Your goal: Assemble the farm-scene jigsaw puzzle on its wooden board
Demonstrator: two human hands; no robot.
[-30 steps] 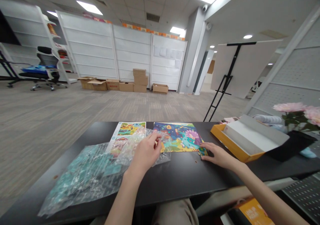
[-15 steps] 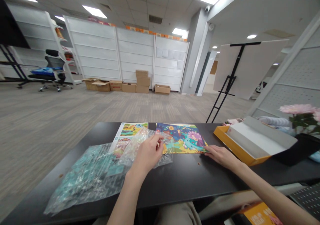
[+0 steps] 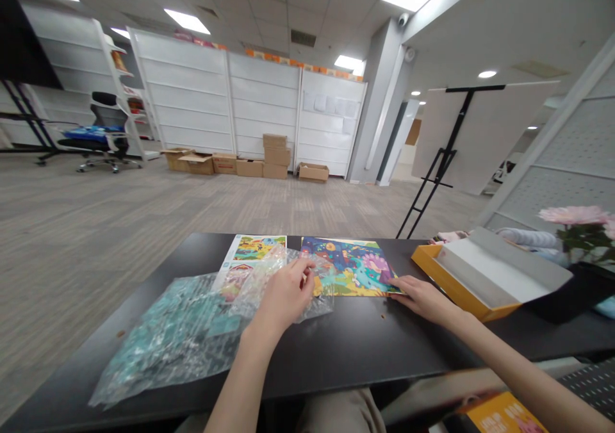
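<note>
A colourful picture board [image 3: 358, 268] with cartoon animals lies flat on the black table [image 3: 336, 350]. The fingertips of my right hand [image 3: 417, 297] rest on its lower right corner. My left hand [image 3: 291, 289] is curled, at the board's left side, over a clear plastic bag [image 3: 257, 285]; whether its fingers pinch the film is too small to tell. Partly under this bag is a printed sheet [image 3: 254, 248] with two pictures. A larger clear bag of teal pieces [image 3: 182, 330] lies on the table's left part.
An open yellow box [image 3: 451, 284] with a white inside stands at the right, beside a dark pot of pink flowers [image 3: 574, 215]. An orange printed package [image 3: 504, 414] is below the table edge. Beyond the table stands a black easel [image 3: 439, 164].
The view has shifted very slightly. Both hands stay in nearly the same places on the board and the clear bag.
</note>
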